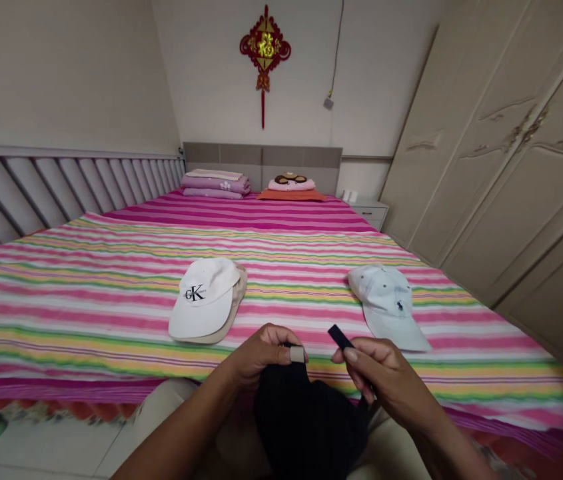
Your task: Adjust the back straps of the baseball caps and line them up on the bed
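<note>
A black cap [311,427] is held over my lap, its back turned up toward me. My left hand [266,357] is closed on its left strap end, where a pale metal buckle [297,354] shows by the thumb. Between thumb and fingers, my right hand [376,370] pinches the loose black strap [340,337], whose free tip points up and left. Strap and buckle are apart. Ahead on the bed lies a white cap [206,297] with black letters, resting over a beige cap [238,300]. To the right sits a light blue cap [386,303] with a small dark emblem.
A striped bedspread [291,267] covers the bed. Folded purple bedding [216,183] and a pink pillow [291,185] rest by the headboard [301,160]. Metal rails [71,180] line the left; a wardrobe [491,153] and nightstand [371,213] stand right.
</note>
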`<state>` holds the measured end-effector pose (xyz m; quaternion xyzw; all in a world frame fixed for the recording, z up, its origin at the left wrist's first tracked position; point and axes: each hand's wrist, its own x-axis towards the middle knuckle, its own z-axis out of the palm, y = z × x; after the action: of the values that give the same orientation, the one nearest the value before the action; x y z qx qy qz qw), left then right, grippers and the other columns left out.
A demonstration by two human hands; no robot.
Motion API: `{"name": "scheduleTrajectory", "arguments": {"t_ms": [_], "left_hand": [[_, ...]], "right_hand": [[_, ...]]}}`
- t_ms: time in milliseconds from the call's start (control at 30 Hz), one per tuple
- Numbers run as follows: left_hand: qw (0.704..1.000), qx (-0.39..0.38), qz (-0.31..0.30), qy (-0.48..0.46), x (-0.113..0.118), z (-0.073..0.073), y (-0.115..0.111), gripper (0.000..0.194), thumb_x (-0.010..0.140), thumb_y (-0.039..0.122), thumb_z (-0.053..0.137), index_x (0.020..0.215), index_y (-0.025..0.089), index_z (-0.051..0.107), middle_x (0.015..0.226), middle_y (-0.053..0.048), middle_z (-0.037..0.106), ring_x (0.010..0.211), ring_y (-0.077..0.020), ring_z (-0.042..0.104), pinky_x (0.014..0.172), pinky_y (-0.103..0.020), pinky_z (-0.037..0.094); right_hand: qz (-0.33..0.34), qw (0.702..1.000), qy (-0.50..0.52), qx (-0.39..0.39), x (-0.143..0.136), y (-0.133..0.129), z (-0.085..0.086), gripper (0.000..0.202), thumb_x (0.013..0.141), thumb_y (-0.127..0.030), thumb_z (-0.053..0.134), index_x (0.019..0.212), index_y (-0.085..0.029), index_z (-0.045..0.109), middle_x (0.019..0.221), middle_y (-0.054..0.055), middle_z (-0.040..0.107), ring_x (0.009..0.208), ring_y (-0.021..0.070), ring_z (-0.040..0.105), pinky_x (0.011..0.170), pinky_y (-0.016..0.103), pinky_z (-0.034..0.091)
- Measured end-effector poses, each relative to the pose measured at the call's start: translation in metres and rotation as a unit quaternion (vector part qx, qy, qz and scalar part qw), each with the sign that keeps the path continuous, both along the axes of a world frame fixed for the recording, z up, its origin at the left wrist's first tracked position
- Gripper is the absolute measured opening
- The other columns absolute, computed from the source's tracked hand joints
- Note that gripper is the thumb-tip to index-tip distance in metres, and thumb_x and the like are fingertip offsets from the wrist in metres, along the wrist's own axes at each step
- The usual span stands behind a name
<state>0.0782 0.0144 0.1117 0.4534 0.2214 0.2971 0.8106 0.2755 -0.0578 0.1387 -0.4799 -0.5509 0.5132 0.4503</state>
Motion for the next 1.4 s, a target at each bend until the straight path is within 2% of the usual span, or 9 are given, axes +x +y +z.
{"name": "scheduleTrajectory", "arguments": {"t_ms": [100, 233, 367, 600, 800, 1133, 1267, 1400], "left_hand": [[1.000, 0.008, -0.004, 0.006, -0.001, 0.004, 0.000, 0.022, 0.050, 0.022, 0.077, 0.066, 0.010, 0.067, 0.054, -0.002, 0.063, 0.044, -0.0070, 0.053, 0.043, -0.015, 0.037], [1.000, 0.014, -0.001, 0.020, -0.003, 0.003, 0.001, 0.021, 0.052, 0.022, 0.076, 0.068, 0.011, 0.067, 0.055, -0.001, 0.062, 0.043, -0.0053, 0.051, 0.042, -0.014, 0.035], [0.999, 0.021, 0.005, 0.026, -0.005, 0.000, 0.000, 0.024, 0.051, 0.023, 0.076, 0.070, 0.011, 0.067, 0.058, -0.001, 0.062, 0.045, -0.0051, 0.050, 0.043, -0.014, 0.034], [0.999, 0.030, -0.004, 0.009, -0.005, 0.002, -0.001, 0.024, 0.052, 0.025, 0.076, 0.070, 0.012, 0.067, 0.057, 0.000, 0.059, 0.045, -0.0038, 0.047, 0.043, -0.014, 0.032], [0.998, 0.052, -0.012, 0.040, -0.006, 0.000, -0.003, 0.025, 0.054, 0.028, 0.075, 0.070, 0.012, 0.067, 0.057, 0.000, 0.058, 0.046, -0.0044, 0.046, 0.044, -0.015, 0.030], [0.995, 0.067, -0.011, 0.068, -0.008, -0.001, -0.006, 0.026, 0.053, 0.030, 0.075, 0.070, 0.012, 0.067, 0.058, 0.000, 0.058, 0.049, -0.0054, 0.045, 0.045, -0.017, 0.029], [0.994, 0.079, -0.017, 0.078, -0.010, -0.001, -0.007, 0.024, 0.058, 0.029, 0.072, 0.073, 0.011, 0.066, 0.059, 0.000, 0.058, 0.049, -0.0050, 0.044, 0.047, -0.017, 0.030], [0.995, 0.090, -0.021, 0.040, -0.008, 0.001, -0.010, 0.027, 0.061, 0.029, 0.071, 0.081, 0.013, 0.061, 0.065, -0.001, 0.059, 0.053, -0.0070, 0.049, 0.050, -0.018, 0.032]], "right_hand": [[0.028, 0.999, -0.042, -0.003, -0.008, 0.001, 0.007, 0.032, 0.074, -0.046, 0.054, 0.070, -0.014, 0.058, 0.038, -0.009, 0.034, 0.032, 0.0032, 0.024, 0.033, 0.018, 0.018], [0.034, 0.995, -0.089, 0.024, -0.019, 0.001, 0.010, 0.032, 0.075, -0.043, 0.050, 0.058, -0.016, 0.051, 0.040, -0.007, 0.033, 0.034, 0.0046, 0.028, 0.034, 0.019, 0.021], [0.032, 0.992, -0.119, 0.027, -0.022, 0.003, 0.007, 0.028, 0.074, -0.038, 0.050, 0.057, -0.016, 0.052, 0.040, -0.006, 0.034, 0.034, 0.0056, 0.030, 0.034, 0.020, 0.022], [0.054, 0.993, -0.107, -0.016, -0.022, 0.005, 0.004, 0.025, 0.072, -0.037, 0.051, 0.061, -0.015, 0.057, 0.039, -0.006, 0.039, 0.032, 0.0053, 0.032, 0.032, 0.018, 0.024], [0.069, 0.994, -0.071, -0.048, -0.024, 0.008, 0.002, 0.021, 0.068, -0.034, 0.052, 0.061, -0.015, 0.057, 0.039, -0.006, 0.042, 0.031, 0.0048, 0.033, 0.032, 0.017, 0.027], [0.121, 0.989, -0.075, -0.028, -0.020, 0.009, 0.001, 0.025, 0.071, -0.037, 0.053, 0.063, -0.014, 0.059, 0.042, -0.006, 0.041, 0.034, 0.0050, 0.035, 0.033, 0.017, 0.028], [0.129, 0.990, -0.046, -0.035, -0.020, 0.008, -0.003, 0.027, 0.073, -0.041, 0.053, 0.067, -0.015, 0.056, 0.045, -0.006, 0.045, 0.034, 0.0045, 0.036, 0.033, 0.016, 0.027], [0.134, 0.990, -0.004, -0.042, -0.020, 0.008, -0.006, 0.028, 0.073, -0.043, 0.055, 0.068, -0.015, 0.055, 0.044, -0.007, 0.042, 0.034, 0.0041, 0.031, 0.033, 0.017, 0.023]]}}
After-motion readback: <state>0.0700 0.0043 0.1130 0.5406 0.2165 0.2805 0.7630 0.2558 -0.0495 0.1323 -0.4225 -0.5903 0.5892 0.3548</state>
